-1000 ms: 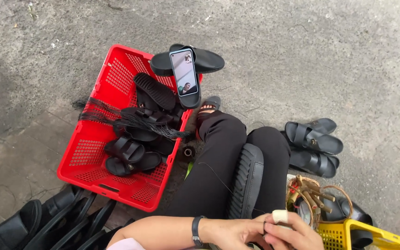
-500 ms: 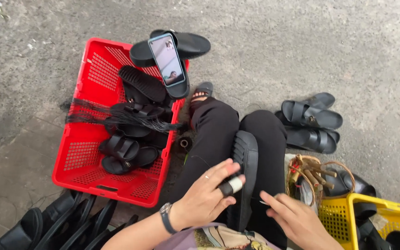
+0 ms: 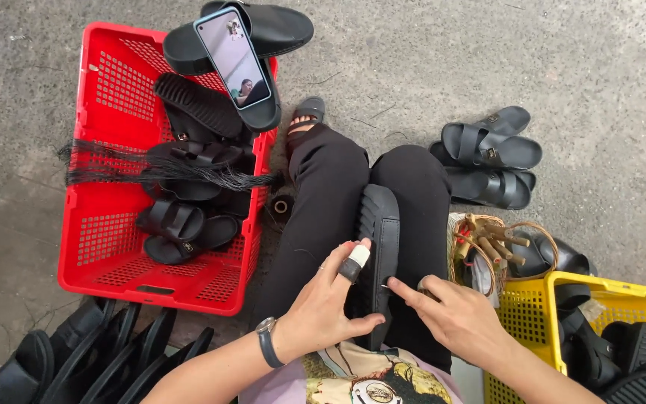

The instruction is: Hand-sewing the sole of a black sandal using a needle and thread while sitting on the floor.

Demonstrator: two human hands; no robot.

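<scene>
Seated on the concrete floor (image 3: 600,67), a person steadies a black sandal sole (image 3: 377,254) lying lengthwise along the lap between the knees. The left hand (image 3: 330,303) grips its near edge — thumb underneath, taped index finger on top — while the right hand (image 3: 457,314) pinches a small, indistinct item against the sole's right side. A red basket (image 3: 106,254) of black sandals stands at the left — a phone (image 3: 232,56) propped at its far corner; a yellow basket (image 3: 555,329) sits at the right.

Soft, even daylight falls on my work from overhead, and shadows stay faint. Everything looks sharp to me; only the edges bend slightly.
</scene>
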